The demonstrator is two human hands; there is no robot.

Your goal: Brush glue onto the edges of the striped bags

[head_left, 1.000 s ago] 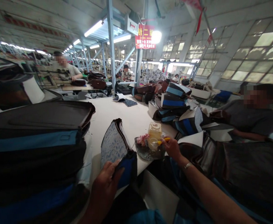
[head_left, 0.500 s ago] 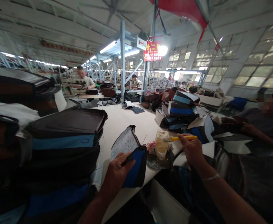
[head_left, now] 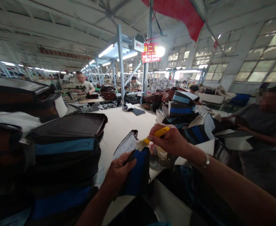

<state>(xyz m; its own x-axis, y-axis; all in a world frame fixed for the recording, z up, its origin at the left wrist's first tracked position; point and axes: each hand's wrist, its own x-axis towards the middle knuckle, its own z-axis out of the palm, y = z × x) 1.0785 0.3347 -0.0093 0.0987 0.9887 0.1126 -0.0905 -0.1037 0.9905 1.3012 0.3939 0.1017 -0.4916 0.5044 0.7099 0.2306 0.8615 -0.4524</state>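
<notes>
My left hand [head_left: 121,168] is closed on the edge of a blue and black fabric bag piece [head_left: 138,174], its pale patterned lining [head_left: 126,144] turned upward. In my right hand [head_left: 169,141] is a brush with a yellow handle [head_left: 160,131]. The pale bristles [head_left: 140,144] are at the inner side of the piece's upper edge; whether they touch it I cannot tell. Just behind my right hand stands a cream-coloured, caked container [head_left: 161,153] on a dark, smeared base [head_left: 160,163], partly hidden by the hand. Something pink sits beside it.
Stacked bag pieces [head_left: 67,135] rise on the left. More blue and black pieces [head_left: 182,108] are piled at the right of the white table [head_left: 114,117]. A small patterned scrap [head_left: 138,111] lies at its far end. Another person [head_left: 267,116] sits at the right.
My right hand has brought the brush left from the container to the upper edge of the bag piece. My left hand keeps its hold in nearly the same place.
</notes>
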